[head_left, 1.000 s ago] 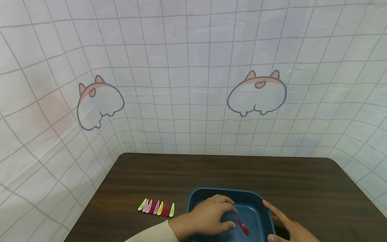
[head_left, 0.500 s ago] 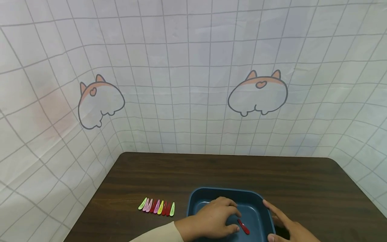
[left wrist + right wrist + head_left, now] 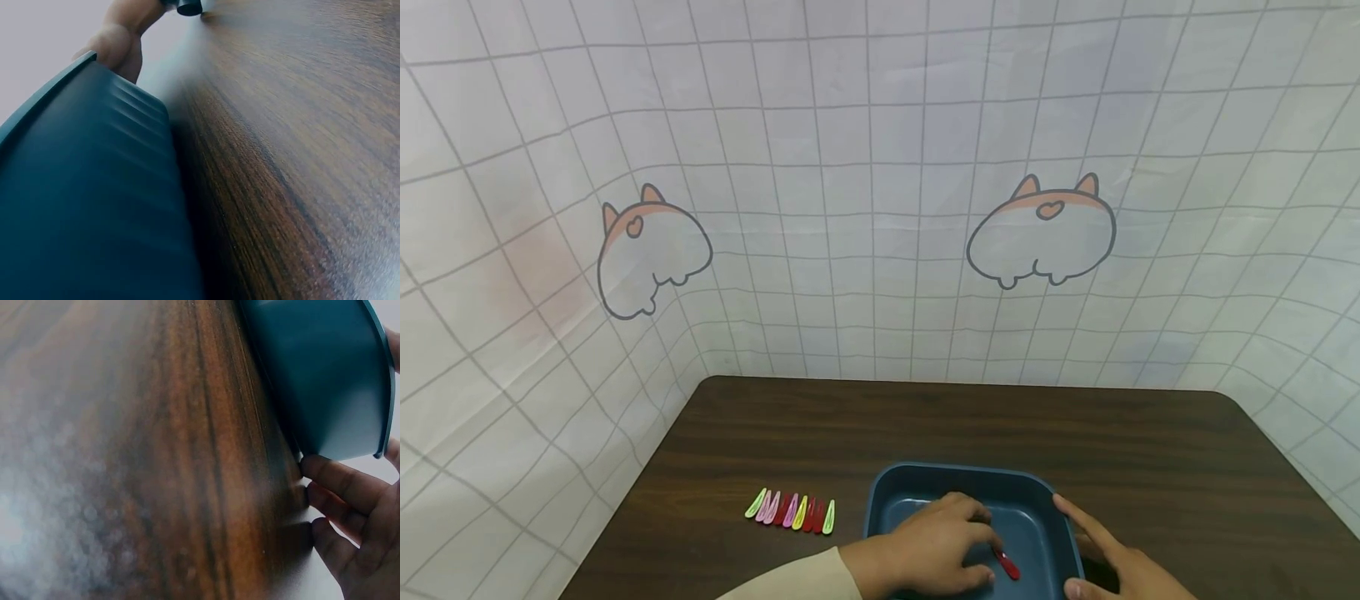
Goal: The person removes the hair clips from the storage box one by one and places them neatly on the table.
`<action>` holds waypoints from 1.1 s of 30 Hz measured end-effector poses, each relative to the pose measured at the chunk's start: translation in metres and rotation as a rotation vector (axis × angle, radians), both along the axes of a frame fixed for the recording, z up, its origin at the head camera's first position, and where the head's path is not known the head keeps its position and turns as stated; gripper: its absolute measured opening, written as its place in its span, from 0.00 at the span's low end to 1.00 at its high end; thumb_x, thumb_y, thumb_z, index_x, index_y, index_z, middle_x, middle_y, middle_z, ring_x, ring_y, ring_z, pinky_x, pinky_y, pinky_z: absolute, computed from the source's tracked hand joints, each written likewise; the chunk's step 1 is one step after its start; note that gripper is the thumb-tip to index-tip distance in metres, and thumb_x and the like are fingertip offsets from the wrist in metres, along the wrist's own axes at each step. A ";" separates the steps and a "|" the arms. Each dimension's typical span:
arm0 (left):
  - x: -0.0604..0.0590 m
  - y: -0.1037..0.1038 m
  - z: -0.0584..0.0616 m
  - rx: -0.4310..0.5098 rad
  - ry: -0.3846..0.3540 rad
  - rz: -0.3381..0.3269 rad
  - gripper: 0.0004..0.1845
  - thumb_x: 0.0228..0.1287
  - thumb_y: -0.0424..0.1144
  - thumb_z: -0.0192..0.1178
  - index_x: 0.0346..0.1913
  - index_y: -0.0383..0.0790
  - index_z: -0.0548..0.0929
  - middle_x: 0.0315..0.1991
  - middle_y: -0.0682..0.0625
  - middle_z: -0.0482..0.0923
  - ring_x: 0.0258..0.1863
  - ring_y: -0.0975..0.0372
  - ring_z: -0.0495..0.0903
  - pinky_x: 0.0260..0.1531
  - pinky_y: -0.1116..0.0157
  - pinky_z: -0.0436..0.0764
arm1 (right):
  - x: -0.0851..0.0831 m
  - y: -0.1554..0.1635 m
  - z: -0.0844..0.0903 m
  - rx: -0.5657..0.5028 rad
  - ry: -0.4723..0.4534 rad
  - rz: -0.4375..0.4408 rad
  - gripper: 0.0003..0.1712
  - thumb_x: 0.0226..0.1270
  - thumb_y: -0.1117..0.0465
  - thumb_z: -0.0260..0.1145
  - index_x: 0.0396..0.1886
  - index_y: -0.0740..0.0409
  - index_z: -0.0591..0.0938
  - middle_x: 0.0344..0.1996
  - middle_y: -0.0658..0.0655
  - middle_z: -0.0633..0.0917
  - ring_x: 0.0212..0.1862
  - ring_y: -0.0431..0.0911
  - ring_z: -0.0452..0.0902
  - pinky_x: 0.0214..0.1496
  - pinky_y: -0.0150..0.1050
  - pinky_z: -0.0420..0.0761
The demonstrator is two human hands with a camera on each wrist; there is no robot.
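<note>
On the dark wooden table (image 3: 925,425), backed by a white grid-patterned cloth (image 3: 865,208) printed with two cartoon animals, sits a blue tray (image 3: 970,479) near the front edge, at the middle. From the left wrist view the tray's ribbed outer wall (image 3: 94,200) fills the lower left, with table grain running beside it; from the right wrist view its corner (image 3: 325,381) stands on the wood

Left of the tray, apart from it, a row of clips (image 3: 790,510) in green, pink, red and yellow lies side by side on the table

Inside the tray, the left hand (image 3: 932,546) reaches in from a cream sleeve (image 3: 797,583), its fingers curled down over the floor, fingertips right at a red clip (image 3: 1006,565) that lies flat on the tray bottom toward the right side; whether the fingers pinch the clip or only touch it I cannot tell

At the tray's right wall, the right hand (image 3: 1112,558) rests with fingers straight along the outside, index finger lying by the rim; the right wrist view shows its fingertips (image 3: 331,478) against the tray's base, holding nothing
</note>
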State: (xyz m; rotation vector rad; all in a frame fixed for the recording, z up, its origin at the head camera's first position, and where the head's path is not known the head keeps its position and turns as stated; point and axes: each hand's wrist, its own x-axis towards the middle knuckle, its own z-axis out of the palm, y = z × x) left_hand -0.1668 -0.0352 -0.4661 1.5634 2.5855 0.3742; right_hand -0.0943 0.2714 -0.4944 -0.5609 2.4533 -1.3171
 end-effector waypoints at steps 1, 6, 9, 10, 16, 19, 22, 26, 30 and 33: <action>0.000 0.000 0.000 -0.007 0.004 -0.012 0.17 0.72 0.56 0.62 0.61 0.63 0.83 0.68 0.55 0.71 0.68 0.63 0.68 0.61 0.62 0.74 | 0.000 0.000 0.000 0.005 0.009 -0.001 0.50 0.79 0.58 0.61 0.84 0.47 0.37 0.65 0.84 0.69 0.59 0.82 0.70 0.38 0.75 0.78; 0.001 -0.002 0.001 -0.059 -0.009 -0.057 0.20 0.73 0.58 0.60 0.66 0.67 0.80 0.73 0.54 0.66 0.72 0.61 0.62 0.65 0.58 0.71 | 0.000 0.001 -0.002 0.025 0.023 -0.005 0.50 0.78 0.58 0.61 0.84 0.47 0.38 0.64 0.84 0.69 0.59 0.81 0.71 0.39 0.75 0.78; 0.001 -0.002 0.001 -0.078 -0.025 -0.063 0.21 0.73 0.58 0.60 0.66 0.69 0.79 0.74 0.54 0.63 0.74 0.61 0.59 0.67 0.56 0.69 | -0.001 0.002 -0.003 0.029 0.020 -0.006 0.50 0.78 0.58 0.61 0.84 0.47 0.38 0.64 0.84 0.69 0.59 0.81 0.71 0.39 0.74 0.78; 0.001 -0.002 0.001 -0.081 -0.028 -0.063 0.21 0.73 0.58 0.59 0.66 0.70 0.79 0.75 0.54 0.63 0.74 0.60 0.59 0.67 0.55 0.69 | -0.001 0.002 -0.003 0.027 0.019 -0.004 0.50 0.78 0.58 0.61 0.84 0.47 0.38 0.64 0.84 0.69 0.59 0.81 0.70 0.39 0.74 0.78; 0.002 -0.003 0.001 -0.095 -0.032 -0.058 0.21 0.74 0.58 0.59 0.66 0.70 0.79 0.75 0.54 0.62 0.74 0.60 0.58 0.67 0.54 0.69 | -0.002 0.003 -0.006 0.042 0.024 -0.001 0.50 0.79 0.58 0.61 0.84 0.46 0.38 0.64 0.84 0.69 0.59 0.81 0.71 0.40 0.75 0.77; 0.002 -0.003 0.000 -0.082 -0.022 -0.043 0.19 0.73 0.58 0.60 0.64 0.70 0.81 0.75 0.54 0.63 0.73 0.60 0.59 0.67 0.55 0.69 | -0.002 0.003 -0.007 0.045 0.021 -0.008 0.50 0.78 0.57 0.61 0.84 0.46 0.38 0.64 0.84 0.69 0.59 0.81 0.70 0.40 0.75 0.77; 0.001 -0.004 0.000 -0.052 -0.016 -0.022 0.16 0.73 0.58 0.60 0.60 0.69 0.84 0.73 0.54 0.66 0.72 0.61 0.61 0.66 0.55 0.70 | -0.002 0.003 -0.008 0.036 0.015 -0.013 0.50 0.78 0.57 0.61 0.84 0.46 0.38 0.65 0.85 0.68 0.59 0.82 0.69 0.39 0.76 0.77; 0.001 -0.005 0.001 -0.023 -0.007 -0.001 0.14 0.72 0.57 0.61 0.56 0.67 0.86 0.70 0.53 0.69 0.70 0.60 0.64 0.64 0.56 0.72 | -0.002 0.003 -0.007 0.039 0.019 -0.011 0.50 0.79 0.57 0.61 0.84 0.46 0.38 0.65 0.84 0.68 0.59 0.81 0.70 0.40 0.75 0.77; 0.001 -0.005 0.000 0.001 -0.008 0.032 0.11 0.72 0.54 0.62 0.53 0.65 0.88 0.68 0.52 0.71 0.69 0.60 0.67 0.63 0.56 0.73 | -0.001 0.002 -0.006 0.033 0.016 -0.017 0.50 0.79 0.57 0.61 0.84 0.46 0.38 0.65 0.84 0.69 0.60 0.81 0.70 0.40 0.75 0.77; -0.001 -0.004 -0.002 0.025 -0.023 0.075 0.10 0.70 0.52 0.65 0.51 0.63 0.87 0.66 0.54 0.73 0.65 0.61 0.70 0.60 0.59 0.75 | 0.000 0.000 -0.006 0.023 0.010 -0.034 0.49 0.79 0.56 0.61 0.84 0.46 0.39 0.65 0.83 0.69 0.59 0.81 0.70 0.40 0.72 0.80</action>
